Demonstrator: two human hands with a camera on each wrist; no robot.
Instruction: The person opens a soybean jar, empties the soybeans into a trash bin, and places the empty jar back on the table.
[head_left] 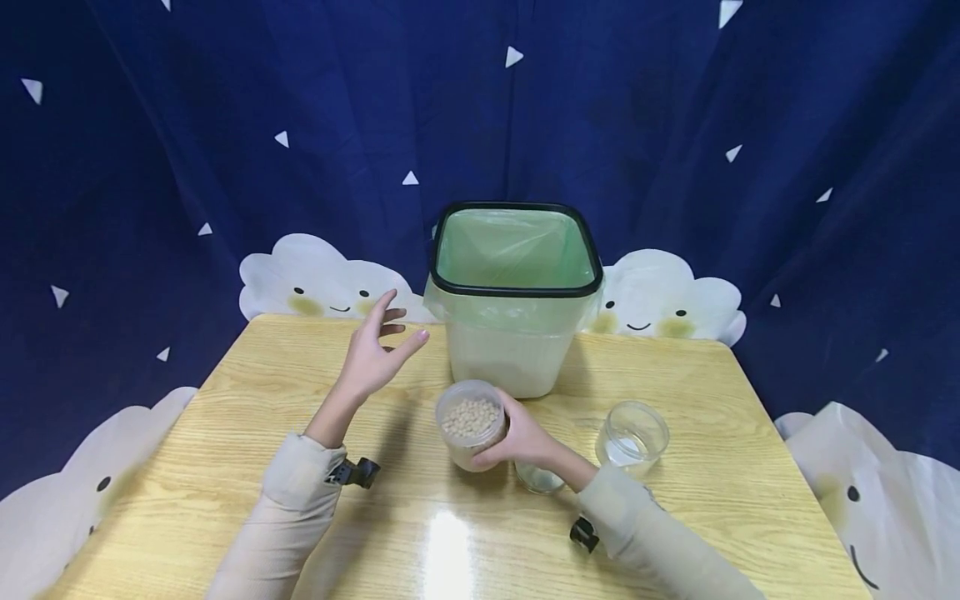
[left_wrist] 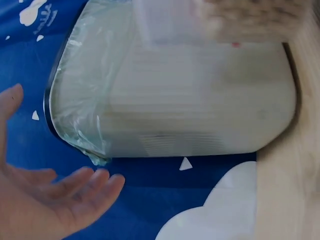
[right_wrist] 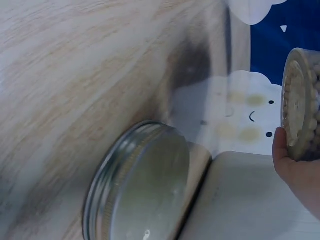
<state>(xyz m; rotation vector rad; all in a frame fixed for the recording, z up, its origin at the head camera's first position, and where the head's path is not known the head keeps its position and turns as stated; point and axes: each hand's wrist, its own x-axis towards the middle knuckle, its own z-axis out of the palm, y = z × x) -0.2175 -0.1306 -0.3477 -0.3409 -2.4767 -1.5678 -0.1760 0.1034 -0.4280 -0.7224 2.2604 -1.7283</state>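
Note:
My right hand [head_left: 519, 433] grips a clear plastic jar [head_left: 468, 450] from its right side. Pale, round beans [head_left: 470, 418] partly fill it, and its top is uncovered. In the right wrist view the thumb lies along the base of the jar [right_wrist: 299, 100], which is raised above the table. My left hand [head_left: 375, 354] hovers to the left of the bin with fingers spread and nothing in them. The left wrist view shows that hand [left_wrist: 60, 200] beside the bin's side, palm visible. Below my right wrist, a round, silver-rimmed lid [right_wrist: 150, 185] lies on the table.
A pale bin [head_left: 502, 358] with a black rim and a green liner bag [head_left: 517, 246] stands at the table's far edge. To the right sits a second clear jar [head_left: 632, 433], uncovered. A dark blue curtain with clouds [head_left: 660, 296] hangs behind the wooden table [head_left: 247, 400].

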